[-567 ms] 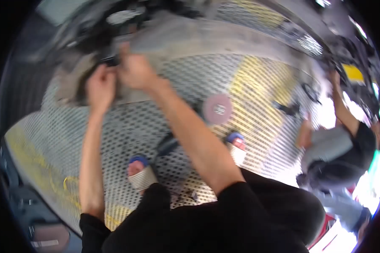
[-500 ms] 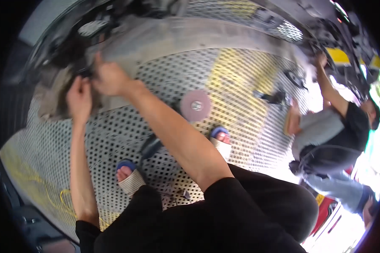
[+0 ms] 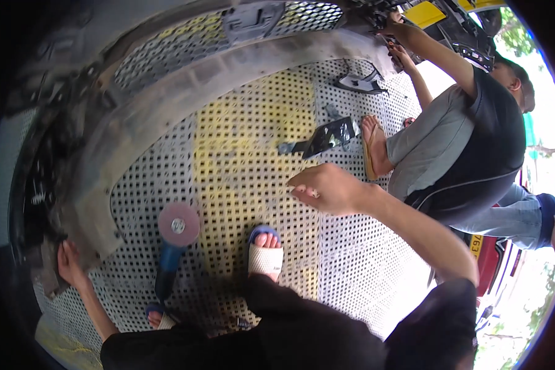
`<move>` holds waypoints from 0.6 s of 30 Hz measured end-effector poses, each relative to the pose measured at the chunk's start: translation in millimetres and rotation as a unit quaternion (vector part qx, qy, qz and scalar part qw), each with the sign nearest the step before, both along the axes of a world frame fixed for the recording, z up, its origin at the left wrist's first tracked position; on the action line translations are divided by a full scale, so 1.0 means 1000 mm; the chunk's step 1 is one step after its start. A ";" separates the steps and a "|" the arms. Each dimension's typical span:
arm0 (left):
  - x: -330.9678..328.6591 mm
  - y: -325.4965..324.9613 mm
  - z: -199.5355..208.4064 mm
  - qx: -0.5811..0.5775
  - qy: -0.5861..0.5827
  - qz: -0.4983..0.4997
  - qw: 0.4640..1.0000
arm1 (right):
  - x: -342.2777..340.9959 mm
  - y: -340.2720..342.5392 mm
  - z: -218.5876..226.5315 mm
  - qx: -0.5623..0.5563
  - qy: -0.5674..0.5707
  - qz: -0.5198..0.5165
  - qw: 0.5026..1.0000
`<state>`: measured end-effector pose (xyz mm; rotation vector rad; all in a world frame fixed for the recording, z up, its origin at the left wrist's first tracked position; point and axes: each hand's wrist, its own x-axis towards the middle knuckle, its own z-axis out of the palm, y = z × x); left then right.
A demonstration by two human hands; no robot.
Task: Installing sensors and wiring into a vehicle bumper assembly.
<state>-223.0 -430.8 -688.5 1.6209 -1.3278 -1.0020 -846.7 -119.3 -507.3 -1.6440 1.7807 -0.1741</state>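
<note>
1. Left hand (image 3: pixel 69 266): fingers laid on the lower end of the grey curved panel (image 3: pixel 166 105), at its dark, ragged edge. The fingers press against the panel; whether they wrap fully round the edge cannot be told from this view.
2. Right hand (image 3: pixel 327 188): held in the air over the perforated metal floor (image 3: pixel 253 154), fingers loosely curled, nothing in it. It is well apart from the panel.
3. Grey curved panel: runs as an arc from the left hand's contact point upward and across the top of the view, above the right hand.
4. Angle grinder (image 3: pixel 171 246): lies on the floor just right of the left hand, blue body, pinkish disc facing up. Neither hand touches it.
5. Person's feet in white sandals (image 3: pixel 265 259): one just below the right hand and right of the grinder, the other near the grinder's handle end.
6. Black bracket (image 3: pixel 327 137): on the floor just above the right hand, not touched.
7. Second person (image 3: pixel 468 129): seated beyond the right hand, arms raised to dark parts at the upper rim.
</note>
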 end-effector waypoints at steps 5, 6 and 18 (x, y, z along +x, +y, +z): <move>0.040 -0.012 -0.009 0.061 0.004 0.004 0.998 | -0.168 0.019 -0.067 -0.181 0.185 -0.335 0.906; 0.054 -0.019 -0.010 0.057 -0.002 0.001 0.998 | -0.206 0.016 -0.081 -0.211 0.230 -0.362 0.878; 0.087 -0.034 0.032 0.234 0.260 0.064 0.935 | -0.434 -0.015 -0.219 -0.123 0.346 -0.487 0.793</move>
